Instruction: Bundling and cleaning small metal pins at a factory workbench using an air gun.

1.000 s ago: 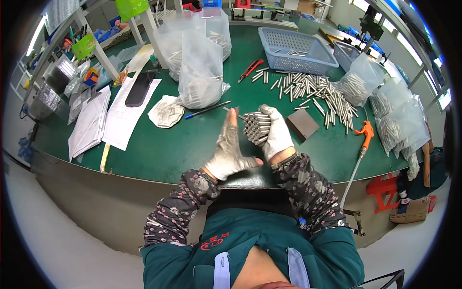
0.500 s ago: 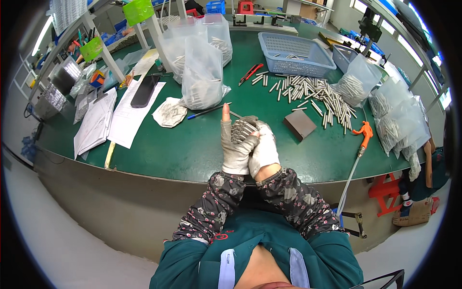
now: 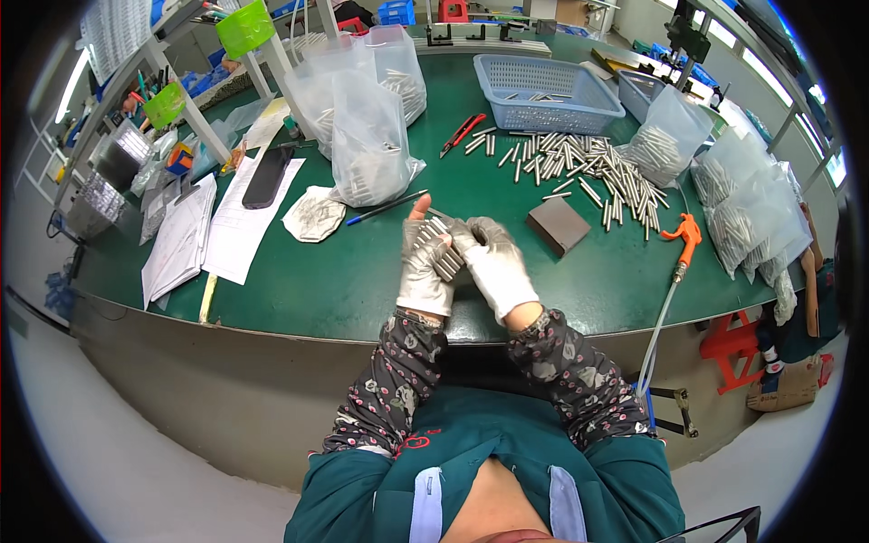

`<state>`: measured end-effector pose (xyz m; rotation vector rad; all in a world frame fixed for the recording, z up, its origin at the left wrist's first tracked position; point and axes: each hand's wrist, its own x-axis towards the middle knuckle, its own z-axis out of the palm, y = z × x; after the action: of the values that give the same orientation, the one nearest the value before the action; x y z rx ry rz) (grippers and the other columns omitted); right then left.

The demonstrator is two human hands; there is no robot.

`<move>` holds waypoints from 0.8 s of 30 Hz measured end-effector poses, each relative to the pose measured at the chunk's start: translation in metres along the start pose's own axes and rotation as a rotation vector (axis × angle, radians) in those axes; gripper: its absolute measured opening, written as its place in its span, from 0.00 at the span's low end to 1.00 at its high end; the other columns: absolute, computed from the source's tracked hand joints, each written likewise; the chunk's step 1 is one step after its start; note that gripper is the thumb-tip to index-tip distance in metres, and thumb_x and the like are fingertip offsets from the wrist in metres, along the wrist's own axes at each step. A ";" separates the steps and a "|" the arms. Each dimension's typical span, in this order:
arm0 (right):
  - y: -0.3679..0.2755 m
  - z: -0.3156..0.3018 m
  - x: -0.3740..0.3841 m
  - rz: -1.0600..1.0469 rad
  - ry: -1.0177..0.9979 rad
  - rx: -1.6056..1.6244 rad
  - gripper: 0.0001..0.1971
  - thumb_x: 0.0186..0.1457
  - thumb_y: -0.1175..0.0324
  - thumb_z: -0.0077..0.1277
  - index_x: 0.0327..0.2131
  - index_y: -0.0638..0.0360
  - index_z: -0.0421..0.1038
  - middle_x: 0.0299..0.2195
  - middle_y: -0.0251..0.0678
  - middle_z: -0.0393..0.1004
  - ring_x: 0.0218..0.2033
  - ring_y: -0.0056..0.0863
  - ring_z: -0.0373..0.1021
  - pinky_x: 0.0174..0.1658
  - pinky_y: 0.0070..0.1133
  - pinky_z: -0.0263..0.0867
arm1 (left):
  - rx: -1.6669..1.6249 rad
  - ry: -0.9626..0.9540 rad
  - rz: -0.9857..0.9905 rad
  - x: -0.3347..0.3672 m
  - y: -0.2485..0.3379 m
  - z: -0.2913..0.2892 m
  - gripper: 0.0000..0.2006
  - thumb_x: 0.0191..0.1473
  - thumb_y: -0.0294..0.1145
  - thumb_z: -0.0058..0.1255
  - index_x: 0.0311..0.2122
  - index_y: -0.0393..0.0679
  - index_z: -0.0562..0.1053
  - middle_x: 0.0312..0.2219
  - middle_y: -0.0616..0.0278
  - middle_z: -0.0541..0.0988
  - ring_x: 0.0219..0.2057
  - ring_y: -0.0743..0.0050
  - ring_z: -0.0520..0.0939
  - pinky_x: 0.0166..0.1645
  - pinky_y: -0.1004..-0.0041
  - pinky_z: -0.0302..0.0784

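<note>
My left hand (image 3: 424, 276), in a pale fingerless glove with grey fingers, is closed around a bundle of short metal pins (image 3: 444, 252). The pins lie side by side across its palm, their ends facing right. My right hand (image 3: 493, 262), gloved the same way, is beside the bundle. Its fingers are curled, with the tips near or touching the pins; what lies between them is hidden. Beyond the hands a blue pen (image 3: 385, 210) lies on the green table (image 3: 362, 294). A brown-grey block (image 3: 558, 226) sits to the right of my right hand.
Loose metal pins (image 3: 602, 172) spread in front of a blue plastic basket (image 3: 552, 100). Bags of pins stand at the back left (image 3: 367, 145) and right (image 3: 747, 226). An orange air gun (image 3: 688, 237) hangs at the right edge. Papers (image 3: 181, 244), a phone (image 3: 267, 176) and red cutters (image 3: 463, 135) lie around.
My right hand has come away from its clasp around the left and shifted right, uncovering more of the pins. The left hand has moved slightly left, still holding the bundle.
</note>
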<state>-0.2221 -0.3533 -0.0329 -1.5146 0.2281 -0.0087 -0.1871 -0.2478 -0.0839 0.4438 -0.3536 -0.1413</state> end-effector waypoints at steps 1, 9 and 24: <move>0.005 -0.007 0.001 -0.244 0.079 -0.329 0.15 0.50 0.59 0.50 0.37 0.60 0.67 0.33 0.39 0.72 0.34 0.29 0.69 0.36 0.20 0.64 | 0.003 0.000 -0.002 -0.002 0.000 0.001 0.33 0.40 0.19 0.55 0.54 0.44 0.57 0.32 0.61 0.73 0.32 0.74 0.76 0.36 0.77 0.76; 0.017 -0.045 0.012 -0.453 -0.194 -0.466 0.11 0.48 0.71 0.43 0.37 0.60 0.67 0.28 0.43 0.71 0.31 0.32 0.68 0.36 0.23 0.64 | 0.996 -0.236 -0.165 -0.001 0.012 0.005 0.43 0.34 0.18 0.57 0.58 0.48 0.53 0.29 0.70 0.72 0.30 0.85 0.71 0.38 0.84 0.69; 0.019 -0.046 0.006 -0.102 -0.324 -0.333 0.13 0.48 0.71 0.43 0.38 0.63 0.68 0.30 0.44 0.73 0.31 0.34 0.71 0.37 0.23 0.66 | 1.165 -0.297 -0.181 -0.005 0.022 0.004 0.59 0.31 0.15 0.57 0.62 0.59 0.29 0.32 0.64 0.73 0.34 0.76 0.74 0.42 0.78 0.71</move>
<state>-0.2262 -0.3984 -0.0546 -1.8305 -0.1139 0.2008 -0.1920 -0.2289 -0.0719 1.6188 -0.6763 -0.1684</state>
